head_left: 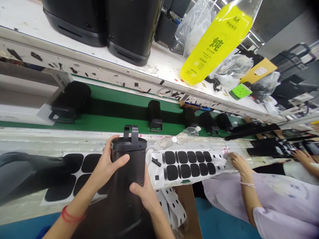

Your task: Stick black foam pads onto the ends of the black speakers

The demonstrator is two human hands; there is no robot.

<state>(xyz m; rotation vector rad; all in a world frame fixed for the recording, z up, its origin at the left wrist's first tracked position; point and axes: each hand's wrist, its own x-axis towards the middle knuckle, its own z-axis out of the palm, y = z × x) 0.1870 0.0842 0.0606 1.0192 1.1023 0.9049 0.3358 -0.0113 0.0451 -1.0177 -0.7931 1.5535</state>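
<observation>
A tall black housing [127, 179] with a loop handle on its top stands upright, close in front of me. My left hand [109, 164] is wrapped round its upper left side, with the thumb across the front. My right hand [146, 191] grips the right side lower down, thumb also on the front. The lower end of the housing is dark and hard to make out. Behind it, to the left, a white sheet with large black pads [91, 163] lies on the bench. On the right lies another sheet with smaller black pads [191, 169].
Similar black housings [155, 114] lie along a green conveyor [119, 111]. Clear plastic bottles [188, 134] lie at the bench edge. A shelf above holds large black units [129, 30] and a yellow bottle [214, 46]. A co-worker's hand [239, 162] touches the right sheet.
</observation>
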